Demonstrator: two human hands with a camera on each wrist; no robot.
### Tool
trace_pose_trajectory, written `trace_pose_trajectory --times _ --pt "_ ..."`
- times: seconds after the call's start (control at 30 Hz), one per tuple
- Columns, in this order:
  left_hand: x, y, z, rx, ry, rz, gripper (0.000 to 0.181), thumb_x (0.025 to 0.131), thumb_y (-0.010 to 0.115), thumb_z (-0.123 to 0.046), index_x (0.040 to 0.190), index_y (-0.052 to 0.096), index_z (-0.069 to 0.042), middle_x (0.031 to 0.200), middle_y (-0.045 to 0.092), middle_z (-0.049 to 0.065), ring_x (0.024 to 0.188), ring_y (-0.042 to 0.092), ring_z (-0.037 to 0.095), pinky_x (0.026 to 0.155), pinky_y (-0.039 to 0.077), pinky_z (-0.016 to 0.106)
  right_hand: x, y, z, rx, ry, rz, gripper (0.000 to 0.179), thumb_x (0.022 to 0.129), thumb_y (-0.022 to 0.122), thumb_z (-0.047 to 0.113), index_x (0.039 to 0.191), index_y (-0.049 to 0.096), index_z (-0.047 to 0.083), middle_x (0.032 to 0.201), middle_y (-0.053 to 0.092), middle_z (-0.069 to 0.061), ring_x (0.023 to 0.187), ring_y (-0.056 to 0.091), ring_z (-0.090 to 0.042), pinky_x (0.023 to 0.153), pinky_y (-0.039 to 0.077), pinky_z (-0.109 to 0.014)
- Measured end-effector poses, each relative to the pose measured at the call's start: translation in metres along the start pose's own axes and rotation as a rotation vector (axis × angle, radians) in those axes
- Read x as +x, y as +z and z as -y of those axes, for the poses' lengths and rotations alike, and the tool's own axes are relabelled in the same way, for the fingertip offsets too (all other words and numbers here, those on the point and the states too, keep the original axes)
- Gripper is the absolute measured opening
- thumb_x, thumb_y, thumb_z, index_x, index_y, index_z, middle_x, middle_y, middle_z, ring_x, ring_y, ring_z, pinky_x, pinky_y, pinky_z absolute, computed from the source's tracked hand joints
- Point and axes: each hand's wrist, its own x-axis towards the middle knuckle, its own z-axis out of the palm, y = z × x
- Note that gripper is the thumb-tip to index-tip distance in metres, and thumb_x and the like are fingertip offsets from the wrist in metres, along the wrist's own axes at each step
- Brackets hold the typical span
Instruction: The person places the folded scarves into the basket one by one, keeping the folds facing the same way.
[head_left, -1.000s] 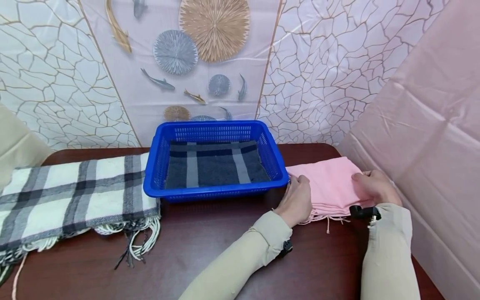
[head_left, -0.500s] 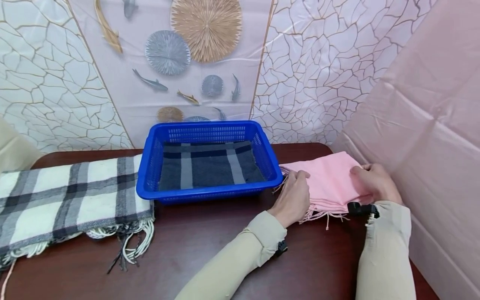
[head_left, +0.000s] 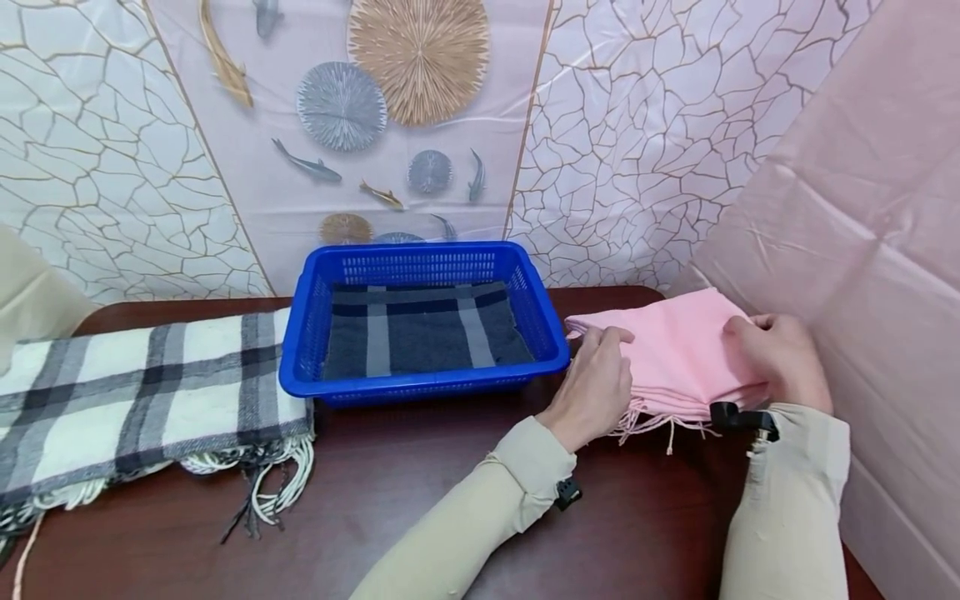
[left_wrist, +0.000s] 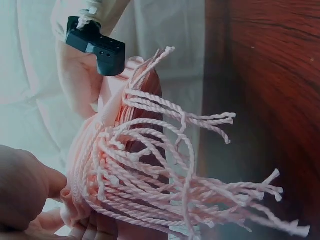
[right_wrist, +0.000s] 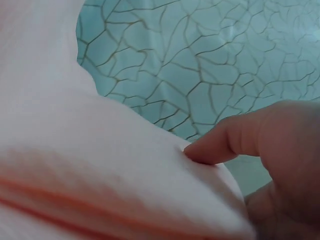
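A folded pink scarf with twisted fringe spans between my two hands, right of the blue basket. My left hand grips its left edge, close to the basket's front right corner. On the other side my right hand pinches the right edge, thumb on top and fingers underneath. In the left wrist view the folded layers show stacked, with the fringe hanging loose at the near edge. The right wrist view has the thumb pressed into the cloth, the other fingers partly hidden below it.
A blue plastic basket stands at the back middle, with a dark grey striped cloth lying flat inside. At left a black-and-white checked scarf with fringe lies folded on the dark wooden table. Draped fabric borders the right side.
The pink scarf has moved a little to the right and away from me, its far edge rising in the view. My right hand went with it; both hands keep their hold.
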Motion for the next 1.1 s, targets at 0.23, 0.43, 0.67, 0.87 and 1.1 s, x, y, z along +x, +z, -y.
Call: trace_pose_trajectory --times 0.23,0.43,0.67,0.87,1.1 --pt "0.001 -0.014 -0.007 -0.021 0.032 -0.037 0.028 0.106 0.050 -0.014 0.133 0.058 -0.014 0.120 0.060 0.006 0.106 0.062 0.014 0.096 0.052 0.022 -0.007 -0.009 0.013 -0.146 -0.048 -0.191 0.037 0.096 0.052 0.043 0.098 0.069 0.011 0.073 0.053 0.017 0.073 0.049 -0.011 0.061 0.044 -0.027" --pt "0.003 -0.026 -0.009 -0.029 0.030 -0.054 0.029 0.106 0.051 -0.015 0.134 0.058 -0.014 0.121 0.060 0.007 0.107 0.063 0.016 0.095 0.052 0.025 -0.015 -0.009 0.025 -0.092 -0.011 -0.248 0.028 0.094 0.052 0.044 0.090 0.067 0.020 0.073 0.050 0.018 0.075 0.049 -0.011 0.061 0.045 -0.025" --pt "0.003 -0.043 -0.009 -0.068 0.040 -0.063 0.030 0.106 0.050 -0.013 0.134 0.058 -0.012 0.127 0.060 0.008 0.110 0.059 0.016 0.098 0.050 0.026 -0.021 -0.006 0.038 -0.081 -0.008 -0.308 0.030 0.093 0.052 0.045 0.094 0.068 0.020 0.075 0.050 0.017 0.080 0.048 -0.014 0.060 0.044 -0.024" --pt "0.003 -0.059 -0.007 -0.099 0.040 -0.073 0.031 0.106 0.048 -0.012 0.136 0.057 -0.011 0.130 0.060 0.010 0.111 0.058 0.017 0.097 0.049 0.027 -0.026 0.001 0.048 -0.042 -0.019 -0.363 0.033 0.093 0.052 0.044 0.105 0.064 0.015 0.075 0.050 0.018 0.079 0.047 -0.012 0.060 0.043 -0.022" --pt "0.004 -0.075 0.001 -0.107 0.051 -0.072 0.032 0.105 0.047 -0.011 0.136 0.058 -0.010 0.127 0.061 0.011 0.112 0.058 0.020 0.099 0.048 0.030 -0.027 0.011 0.056 0.000 -0.025 -0.382 0.029 0.093 0.053 0.045 0.102 0.062 0.019 0.088 0.053 0.008 0.080 0.047 -0.011 0.065 0.042 -0.023"
